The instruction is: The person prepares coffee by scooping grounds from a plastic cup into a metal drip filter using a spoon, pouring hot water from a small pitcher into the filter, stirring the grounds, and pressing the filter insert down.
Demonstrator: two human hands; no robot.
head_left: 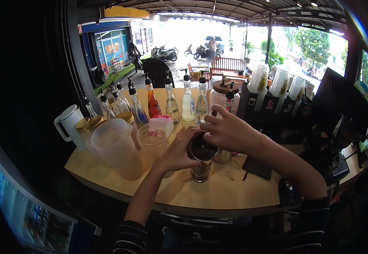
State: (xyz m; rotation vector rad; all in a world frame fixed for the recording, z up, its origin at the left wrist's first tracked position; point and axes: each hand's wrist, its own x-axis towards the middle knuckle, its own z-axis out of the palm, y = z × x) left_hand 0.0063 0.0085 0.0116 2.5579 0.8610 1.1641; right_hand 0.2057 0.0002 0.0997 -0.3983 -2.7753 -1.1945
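A glass vessel with dark contents (203, 148) stands above a small clear glass (201, 172) on the wooden counter (235, 186). Around the dark vessel's left side and rim curls my left hand (179, 148). Over its right rim is my right hand (230, 131), fingers bent and pinched together; what they hold, if anything, is hidden. Left of my left hand stands a clear plastic cup (152, 137), beside a large frosted pitcher (117, 148). A metal cup (224, 155) is partly hidden below my right hand.
Several pump bottles (172, 106) line the counter's back. A white jug (71, 122) is at the left. Stacked plastic cups (259, 80) fill a black holder (251, 101) at the right. A dark pouch (257, 167) lies right of the glass. Beyond are benches and motorbikes.
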